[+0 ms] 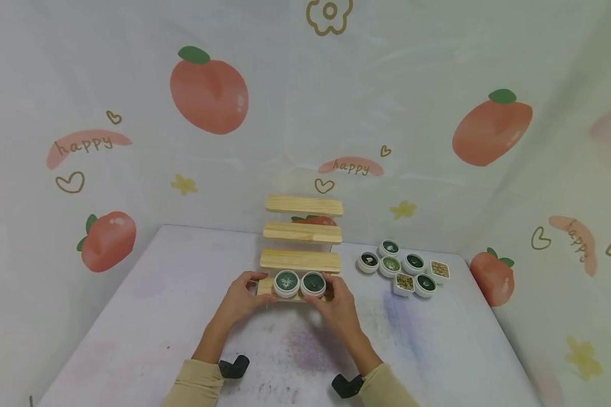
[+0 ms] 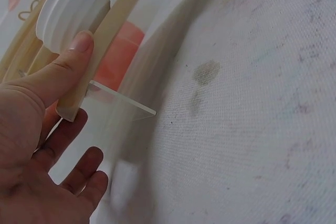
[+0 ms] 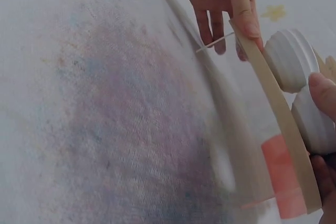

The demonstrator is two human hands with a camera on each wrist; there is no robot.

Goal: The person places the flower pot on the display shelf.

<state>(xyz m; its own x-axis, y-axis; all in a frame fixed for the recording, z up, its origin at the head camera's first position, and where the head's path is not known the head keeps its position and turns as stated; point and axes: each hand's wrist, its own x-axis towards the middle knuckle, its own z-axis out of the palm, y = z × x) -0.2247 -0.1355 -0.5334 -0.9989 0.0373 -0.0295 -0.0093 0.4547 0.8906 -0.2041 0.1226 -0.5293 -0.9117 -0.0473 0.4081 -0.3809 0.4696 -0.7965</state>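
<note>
A stepped wooden rack [image 1: 300, 260] with several pale boards stands at the back middle of the table. Two small round white pots [image 1: 287, 284] with dark green tops sit side by side on its lowest board [image 2: 113, 30]. My left hand [image 1: 241, 299] grips that board's left end, thumb on top near the left pot and fingers around the end and below. At the other end, my right hand [image 1: 338, 299] holds the right pot [image 1: 313, 284], its thumb [image 3: 323, 90] against the ribbed side. The right fingertips are partly hidden behind the pot.
To the right of the rack stands a cluster of small white pots [image 1: 389, 265], some round with green or dark tops, others square with speckled tops [image 1: 439, 270]. Clear side supports [image 2: 123, 98] hold the boards. A printed curtain [image 1: 285, 113] hangs behind the table [image 1: 132, 339].
</note>
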